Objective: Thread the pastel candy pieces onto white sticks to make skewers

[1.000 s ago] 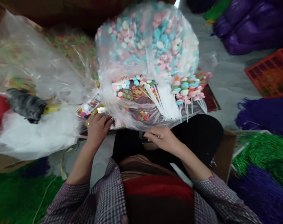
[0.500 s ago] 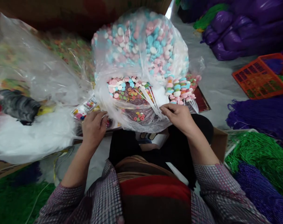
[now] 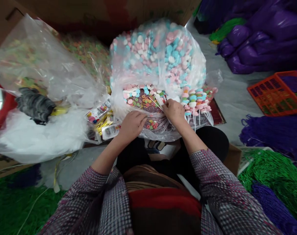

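My right hand [image 3: 174, 112] is pinched closed at a bundle of thin white sticks [image 3: 159, 100], which lie over an opened clear plastic bag [image 3: 160, 134]. Inside the bag are pink, white and blue round pieces [image 3: 136, 93] and small coloured rings [image 3: 152, 124]. My left hand [image 3: 133, 125] is over the bag's near left side, fingers curled together; anything in them is hidden. Just right of my right hand, beaded sticks [image 3: 193, 98] lie in a pile, stacked with pink, blue, white and green pieces above white stems.
Behind stands a large clear bag of pastel pieces [image 3: 148, 49]. To the left are a bag of greenish-orange pieces [image 3: 87, 54], a grey-black bundle [image 3: 34, 104], white plastic [image 3: 40, 137] and printed packets [image 3: 98, 114]. An orange crate [image 3: 273, 94] and green strands [image 3: 273, 169] are at right.
My left hand has moved right, from beside the printed packets to the bag's near left side. My right hand has shifted slightly left and up along the white sticks. The view has shifted slightly.
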Available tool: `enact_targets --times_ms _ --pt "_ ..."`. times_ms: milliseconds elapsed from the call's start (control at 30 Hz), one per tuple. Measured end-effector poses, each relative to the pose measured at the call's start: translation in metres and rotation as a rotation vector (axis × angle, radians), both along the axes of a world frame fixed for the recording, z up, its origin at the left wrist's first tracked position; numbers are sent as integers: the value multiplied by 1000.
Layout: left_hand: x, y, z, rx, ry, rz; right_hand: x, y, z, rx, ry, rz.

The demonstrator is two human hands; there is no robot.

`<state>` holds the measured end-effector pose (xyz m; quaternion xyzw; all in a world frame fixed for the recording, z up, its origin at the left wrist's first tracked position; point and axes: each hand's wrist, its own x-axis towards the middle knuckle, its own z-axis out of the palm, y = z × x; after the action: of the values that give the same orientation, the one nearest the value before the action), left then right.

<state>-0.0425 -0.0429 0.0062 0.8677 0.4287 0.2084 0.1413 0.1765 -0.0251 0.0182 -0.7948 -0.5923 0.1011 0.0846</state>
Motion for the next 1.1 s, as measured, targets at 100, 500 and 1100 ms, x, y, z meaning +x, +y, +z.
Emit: enact_targets --times_ms 100,500,1100 --pt "5 5 -1 -128 -156 27 3 3 1 -5 21 -20" --pt "53 30 -5 -839 -957 149 3 -28 3 379 198 175" --pt "54 -13 27 -497 -1000 -74 -17 -83 3 345 1571 8"
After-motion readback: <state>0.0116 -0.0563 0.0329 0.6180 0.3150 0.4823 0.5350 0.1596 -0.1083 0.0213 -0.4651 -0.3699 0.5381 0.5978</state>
